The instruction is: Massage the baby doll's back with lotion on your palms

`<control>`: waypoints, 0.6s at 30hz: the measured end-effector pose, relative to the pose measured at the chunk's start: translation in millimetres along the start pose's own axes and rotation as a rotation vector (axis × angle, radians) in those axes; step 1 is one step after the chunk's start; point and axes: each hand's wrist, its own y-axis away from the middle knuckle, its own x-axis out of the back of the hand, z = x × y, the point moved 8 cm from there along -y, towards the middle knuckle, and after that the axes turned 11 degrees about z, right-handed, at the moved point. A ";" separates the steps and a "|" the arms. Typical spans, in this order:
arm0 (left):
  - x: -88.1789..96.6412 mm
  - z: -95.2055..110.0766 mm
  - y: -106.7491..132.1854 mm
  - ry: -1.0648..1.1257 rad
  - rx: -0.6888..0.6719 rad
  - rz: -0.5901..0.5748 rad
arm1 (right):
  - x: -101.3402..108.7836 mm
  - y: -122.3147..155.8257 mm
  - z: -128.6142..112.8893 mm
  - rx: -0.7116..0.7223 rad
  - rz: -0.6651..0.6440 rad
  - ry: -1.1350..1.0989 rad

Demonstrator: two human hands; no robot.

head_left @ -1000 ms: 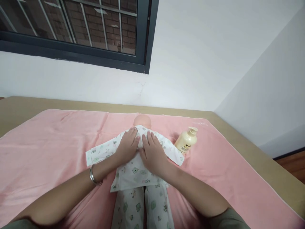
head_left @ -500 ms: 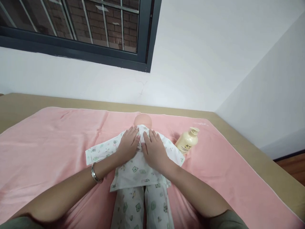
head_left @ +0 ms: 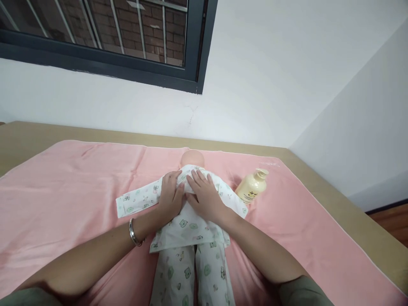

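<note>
A doll [head_left: 192, 159] lies on its back in the middle of a pink towel [head_left: 63, 187] spread over the tan table [head_left: 350, 221], its head towards the wall. It wears a white printed top [head_left: 191, 225] and matching trousers [head_left: 178, 276].

Both hands rest on the doll's chest. The left hand [head_left: 170, 193], with a bracelet [head_left: 135, 233] at its wrist, and the right hand [head_left: 207, 197] lie side by side, palms down and fingers stretched out. They press on the cloth just below the collar and clench nothing. The fingertips nearly meet at the midline.

The step in hand looks like smoothing and settling the front of the top where its two sides come together. Any further handling there seems to call for light, even pressure. That way the thin fabric stays flat and does not bunch under the palms or slide off the chest.

The only container is a cream pump bottle [head_left: 251, 187], which leans on the towel just beside the doll's outstretched sleeve, on the person's right. Its opaque body hides whatever is inside.
</note>
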 end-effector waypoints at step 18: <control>-0.7 5.1 0.0 0.208 0.155 -0.069 | 25.3 12.7 -16.2 0.062 -0.175 0.083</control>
